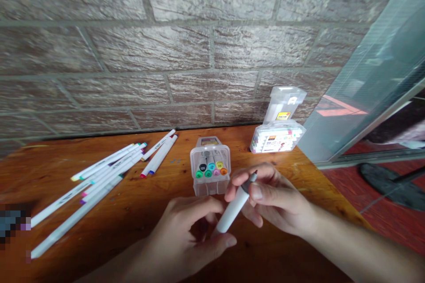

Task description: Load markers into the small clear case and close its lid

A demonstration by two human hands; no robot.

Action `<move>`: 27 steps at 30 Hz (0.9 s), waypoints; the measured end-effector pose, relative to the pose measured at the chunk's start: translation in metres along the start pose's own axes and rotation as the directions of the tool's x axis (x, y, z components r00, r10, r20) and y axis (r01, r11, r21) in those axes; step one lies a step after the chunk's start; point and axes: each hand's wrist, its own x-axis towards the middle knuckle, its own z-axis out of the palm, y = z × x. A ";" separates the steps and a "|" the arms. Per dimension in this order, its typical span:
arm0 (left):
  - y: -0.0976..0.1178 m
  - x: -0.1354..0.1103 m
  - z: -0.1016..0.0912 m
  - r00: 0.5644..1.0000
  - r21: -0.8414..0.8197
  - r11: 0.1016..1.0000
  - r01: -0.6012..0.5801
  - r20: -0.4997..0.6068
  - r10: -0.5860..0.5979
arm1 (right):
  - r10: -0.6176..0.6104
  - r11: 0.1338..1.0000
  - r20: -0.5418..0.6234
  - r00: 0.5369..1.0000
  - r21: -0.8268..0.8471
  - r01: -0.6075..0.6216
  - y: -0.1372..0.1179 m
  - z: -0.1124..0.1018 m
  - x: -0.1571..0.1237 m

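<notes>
Both hands hold one white marker [232, 211] with a grey cap above a wooden table [139, 212]. My left hand [189, 241] is closed around its lower end. My right hand [270, 201] pinches the grey cap end between thumb and fingers. Just beyond the hands stands a small clear plastic marker box [210, 169], open, with several markers upright inside showing coloured caps.
Several white markers [106, 170] lie loose on the left of the table. A second clear marker case [280, 130], full, stands at the back right against a brick wall [166, 44]. A glass panel [372, 84] and red floor [392, 212] lie to the right.
</notes>
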 end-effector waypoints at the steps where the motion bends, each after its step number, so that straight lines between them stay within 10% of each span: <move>1: 0.000 0.000 0.000 1.000 0.001 1.000 0.002 0.007 -0.002 | 0.000 1.000 -0.003 1.000 -0.002 0.000 0.001 0.000 0.000; 27: 0.005 0.002 -0.005 0.996 0.012 0.997 0.072 0.059 -0.072 | 0.002 1.000 0.018 1.000 -0.027 -0.001 0.006 -0.008 0.006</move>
